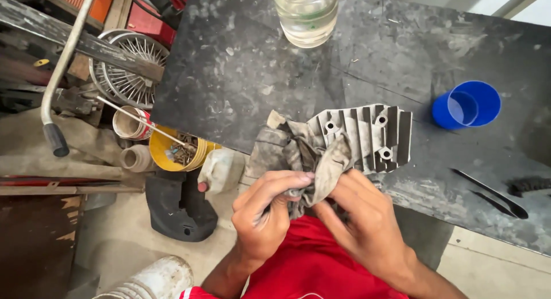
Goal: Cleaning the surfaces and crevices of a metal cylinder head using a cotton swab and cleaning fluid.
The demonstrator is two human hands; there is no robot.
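Near edge: left hand (263,214) fingers curled tight round a dirty grey rag (298,155), right hand (359,218) pinching the rag's other fold w/ fingertips. Rag's draped over a finned grey metal cover (370,135), which sits at the near edge of the dark worktable (241,63). Right of that, blue plastic cup (466,105); black brush (493,193) nearer, right side. Far centre, glass jar (304,14). Left on the floor, yellow tub (175,152) w/ bits of hardware.

Standing on a pale, dusty concrete floor (115,241): a dark, scuffed stone-like workbench top (241,63), lying under even daylight. Leaning along the left side: weathered wooden planks (34,17) and a bent grey metal pipe (63,58).
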